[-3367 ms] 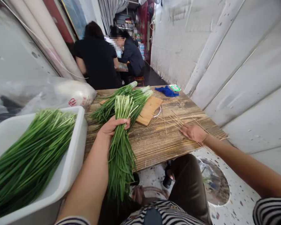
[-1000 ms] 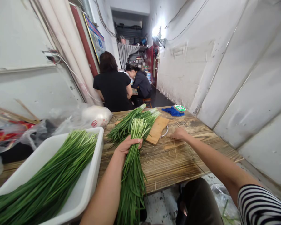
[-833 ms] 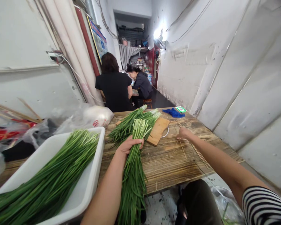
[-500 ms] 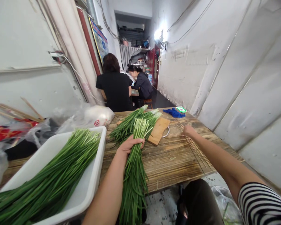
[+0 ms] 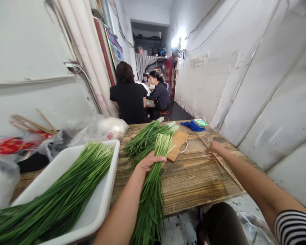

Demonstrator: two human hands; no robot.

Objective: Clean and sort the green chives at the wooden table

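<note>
A bunch of garlic chives (image 5: 153,183) is gripped near its pale stem ends by my left hand (image 5: 150,161), its green leaves hanging past the table's front edge. On the right side of the table, my right hand (image 5: 215,148) is closed on long thin straw strands (image 5: 231,175), which lie slantwise along the wood. Its fingertips are partly hidden. Behind the held bunch, more tied chives (image 5: 140,137) rest over a wooden cutting board (image 5: 180,144). To the left, loose chives (image 5: 66,190) fill a white plastic tub (image 5: 105,200).
A blue cloth (image 5: 193,126) and a green-edged QR card (image 5: 200,122) lie at the table's far right. Plastic bags (image 5: 109,127) crowd the left wall. Beyond the table sit a person in black (image 5: 129,98) and others. A clear bag (image 5: 255,224) stands below right.
My right hand has drawn slightly nearer, and the spread straw strands now lie closer together. My left hand still holds the chives, tilted a little more to the right. The view has shifted slightly.
</note>
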